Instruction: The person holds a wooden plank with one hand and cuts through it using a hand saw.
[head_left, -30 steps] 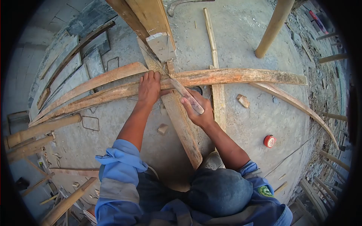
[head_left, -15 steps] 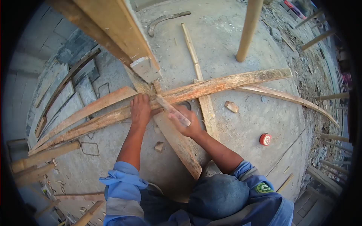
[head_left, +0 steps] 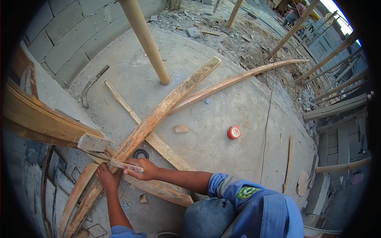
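The right hand [head_left: 139, 168] is clenched on a pale, stained bar-shaped hand tool [head_left: 129, 166], which lies across the long rough plank [head_left: 158, 112]. The left hand [head_left: 108, 176] bears against the same plank, just beside the tool; whether its fingers are closed cannot be told.

Supporting surface: grey concrete floor [head_left: 206, 146], scattered with grit. From the right grip, the plank extends forward and crosses a narrow batten [head_left: 163, 148]. A black ring [head_left: 141, 154] lies just beyond the right hand, a wood offcut [head_left: 181, 129] farther out, and a red tape measure [head_left: 234, 132] well to the right.

Surroundings: a block wall [head_left: 75, 31] stands forward-left of the grip. A round post [head_left: 147, 41] rises ahead; rubble [head_left: 254, 49] borders the slab beyond it.
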The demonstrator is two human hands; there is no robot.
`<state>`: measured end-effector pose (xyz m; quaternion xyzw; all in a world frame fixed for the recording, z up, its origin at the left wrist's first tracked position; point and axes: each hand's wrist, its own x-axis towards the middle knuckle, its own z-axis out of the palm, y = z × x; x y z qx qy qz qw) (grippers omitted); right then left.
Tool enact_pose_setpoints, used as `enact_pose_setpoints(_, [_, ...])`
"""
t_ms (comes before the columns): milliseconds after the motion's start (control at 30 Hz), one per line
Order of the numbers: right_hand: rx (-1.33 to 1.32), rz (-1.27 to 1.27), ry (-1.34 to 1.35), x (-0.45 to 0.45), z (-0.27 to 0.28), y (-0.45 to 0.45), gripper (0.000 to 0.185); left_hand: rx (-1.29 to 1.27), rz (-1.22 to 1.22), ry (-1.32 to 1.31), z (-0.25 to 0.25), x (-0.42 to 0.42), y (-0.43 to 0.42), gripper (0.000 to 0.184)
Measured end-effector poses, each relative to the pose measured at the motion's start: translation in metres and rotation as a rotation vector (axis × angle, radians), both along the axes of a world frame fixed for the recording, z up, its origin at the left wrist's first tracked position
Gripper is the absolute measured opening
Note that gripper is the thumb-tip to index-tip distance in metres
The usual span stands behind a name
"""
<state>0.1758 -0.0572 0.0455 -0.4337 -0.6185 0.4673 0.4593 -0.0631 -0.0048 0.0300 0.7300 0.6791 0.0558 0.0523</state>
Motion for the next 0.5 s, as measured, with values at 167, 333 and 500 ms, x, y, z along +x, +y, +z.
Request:
enact_pose_setpoints(167, [0.037, 0.040, 0.023, -0.0020, -0.0070, 0.0000, 0.041, 0.013, 0.010, -0.044, 0.0068, 0.0029, -0.0035, 0.077])
enact_pose_setpoints(333, [0.068, 0.035, 0.093, -0.0027, -0.0025, -0.0053, 0.040, -0.009, 0.024, -0.036, 0.0092, 0.0031, -0.0067, 0.076])
enact_pose_setpoints(500, [0.031, 0.061, 0.038, -0.0019, -0.0026, -0.0048, 0.039, -0.005, 0.029, -0.027, 0.0069, 0.0011, -0.0046, 0.076])
